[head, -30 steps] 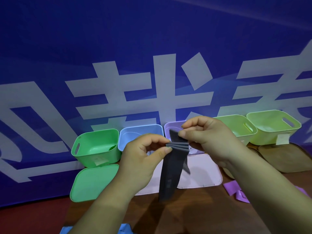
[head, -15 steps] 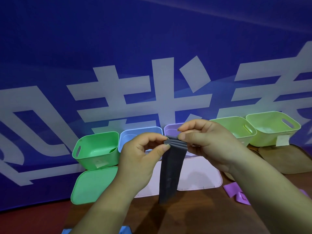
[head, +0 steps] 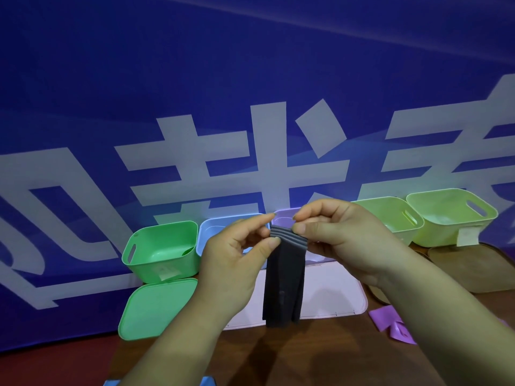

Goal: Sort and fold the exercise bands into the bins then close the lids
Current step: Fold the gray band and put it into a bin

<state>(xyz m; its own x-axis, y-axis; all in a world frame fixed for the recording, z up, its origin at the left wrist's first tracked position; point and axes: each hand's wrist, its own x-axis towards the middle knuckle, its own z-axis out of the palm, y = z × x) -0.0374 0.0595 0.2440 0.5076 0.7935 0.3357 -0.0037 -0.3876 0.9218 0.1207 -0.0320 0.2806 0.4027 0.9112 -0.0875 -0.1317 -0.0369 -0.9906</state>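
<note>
Both hands pinch the top edge of the grey exercise band at centre frame; the left hand clamps the stacked folds between thumb and forefinger on the left side; the right hand clamps the same stack from the right, thumb in front.

Position: the band is held in the air in front of the row of open bins, above the white lid lying on the surface; its gathered folds sit at the top, between the fingertips.

Orientation: the long axis runs near vertical in the frame; the free end points down toward the surface, leaning slightly to the left; the ribbed fold edges run across the top.

Probable faults from this state:
- Fold stack slips; cause: the elastic layers tend to spring apart if either pinch relaxes.
- Uneven fold; cause: the hanging tail is not yet gathered and could twist while being taken up.
- Wrong bin; cause: green bin, blue bin, purple bin and two yellow-green bins stand side by side, and none visibly matches grey.
- A purple band lies loose at lower right and remains to be sorted.
</note>
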